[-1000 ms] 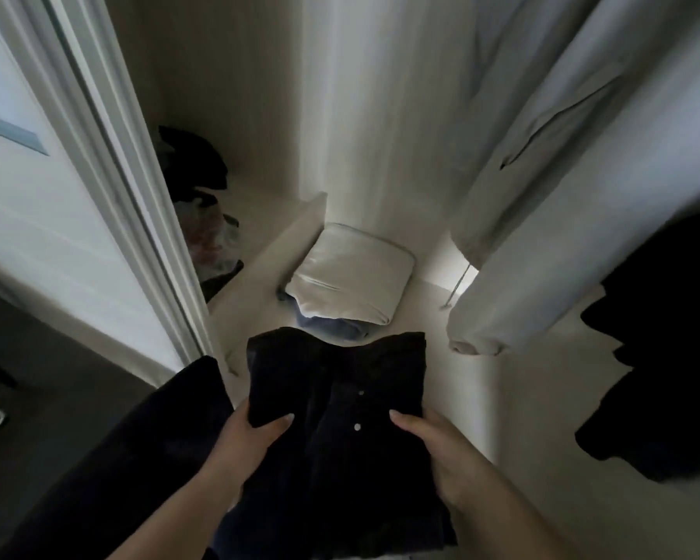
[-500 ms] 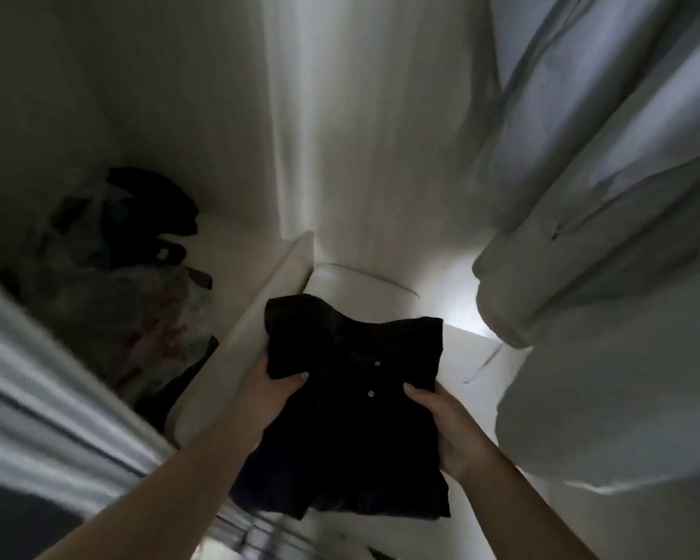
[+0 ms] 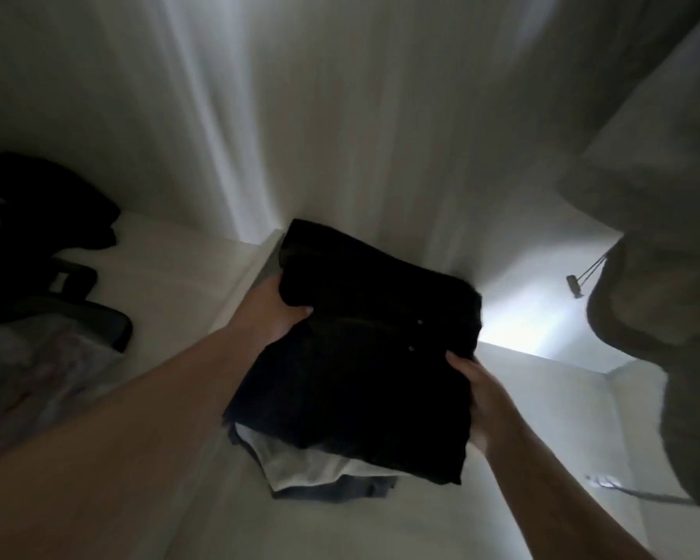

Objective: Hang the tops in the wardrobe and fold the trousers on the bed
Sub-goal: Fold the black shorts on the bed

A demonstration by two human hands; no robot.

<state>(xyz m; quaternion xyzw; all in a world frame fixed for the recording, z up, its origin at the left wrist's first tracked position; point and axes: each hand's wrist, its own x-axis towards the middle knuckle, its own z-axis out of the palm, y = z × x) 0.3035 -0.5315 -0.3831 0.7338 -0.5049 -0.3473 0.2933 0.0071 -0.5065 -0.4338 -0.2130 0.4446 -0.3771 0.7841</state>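
Pale wardrobe walls [image 3: 340, 135] close round a white shelf [image 3: 170, 260]. One pair of folded black trousers [image 3: 364, 357] is evidently finished and is being set on a stack of folded clothes [image 3: 300, 466]; grey tops [image 3: 663, 276] hang at the right. What remains on the bed cannot be seen. The left hand [image 3: 275, 313] grips the trousers' far left edge, the right hand [image 3: 481, 394] their right edge, the bundle held between them.

Folded white garment [image 3: 300, 464] mostly hidden under folded black trousers [image 3: 364, 357], grey hanging coat [image 3: 663, 276] cropped at right edge, dark clutter [image 3: 37, 244] blurred at left
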